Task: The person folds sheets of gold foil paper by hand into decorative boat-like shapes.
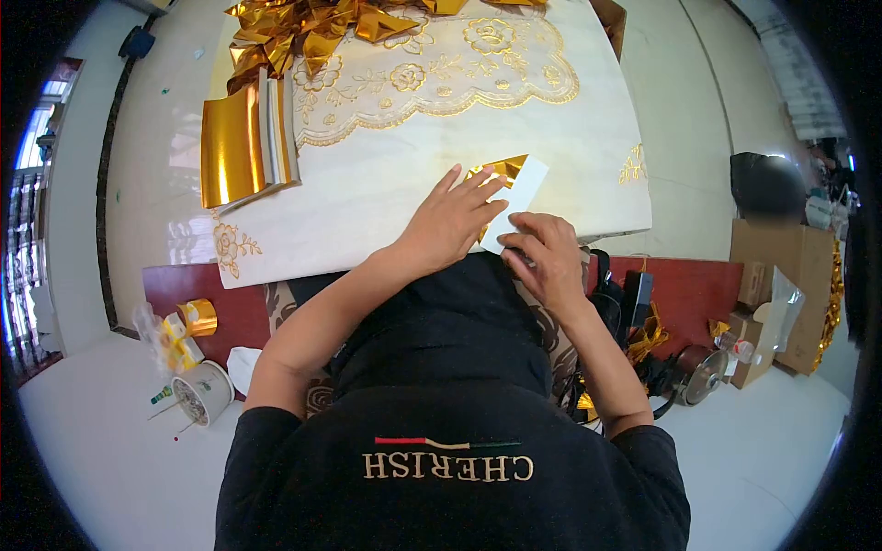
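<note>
White table [386, 184]: left hand [450, 223] flat on gold foil [503, 169]; right hand [551, 253] fingers pinch white strip [520, 195].

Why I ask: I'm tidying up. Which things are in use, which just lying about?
In use: left hand and right hand on the foil sheet.
Lying about: foil stack, gold bows, cup, tape roll, boxes.

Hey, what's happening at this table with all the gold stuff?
A person is working a small foil sheet, gold on one side and white on the other, on the table. The left hand presses flat on it while the right hand pinches its near edge. A stack of gold sheets and gold bows lie farther back.
</note>
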The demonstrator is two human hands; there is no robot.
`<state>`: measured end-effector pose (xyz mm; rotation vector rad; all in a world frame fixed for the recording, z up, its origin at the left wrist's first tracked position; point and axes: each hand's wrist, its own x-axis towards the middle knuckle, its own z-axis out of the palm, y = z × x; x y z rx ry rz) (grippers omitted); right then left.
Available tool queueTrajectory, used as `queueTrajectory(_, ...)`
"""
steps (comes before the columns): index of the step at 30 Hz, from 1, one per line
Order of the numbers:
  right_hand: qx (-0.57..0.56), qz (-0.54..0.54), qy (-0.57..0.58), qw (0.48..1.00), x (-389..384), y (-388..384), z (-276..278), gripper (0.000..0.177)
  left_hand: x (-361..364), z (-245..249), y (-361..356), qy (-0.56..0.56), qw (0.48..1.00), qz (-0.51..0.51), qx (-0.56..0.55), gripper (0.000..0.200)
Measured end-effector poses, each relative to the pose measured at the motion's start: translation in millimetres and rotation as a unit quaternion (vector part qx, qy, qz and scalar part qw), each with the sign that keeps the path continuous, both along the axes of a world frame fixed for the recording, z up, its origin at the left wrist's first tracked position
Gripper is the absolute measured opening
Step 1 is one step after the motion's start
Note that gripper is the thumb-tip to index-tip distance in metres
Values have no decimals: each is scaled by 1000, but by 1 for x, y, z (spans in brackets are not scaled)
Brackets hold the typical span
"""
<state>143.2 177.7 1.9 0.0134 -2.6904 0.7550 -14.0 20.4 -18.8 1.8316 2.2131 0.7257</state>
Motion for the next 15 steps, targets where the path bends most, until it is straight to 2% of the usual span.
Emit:
queueTrajectory(6,-10,-9,11,1000,-3,0,0,15,4,-4,-2,26,1000,3,-3,44)
queueTrajectory(15,-5,-33,19,999,-13,-5,-5,15,3,-1,-2,35,999,-6,-19,49)
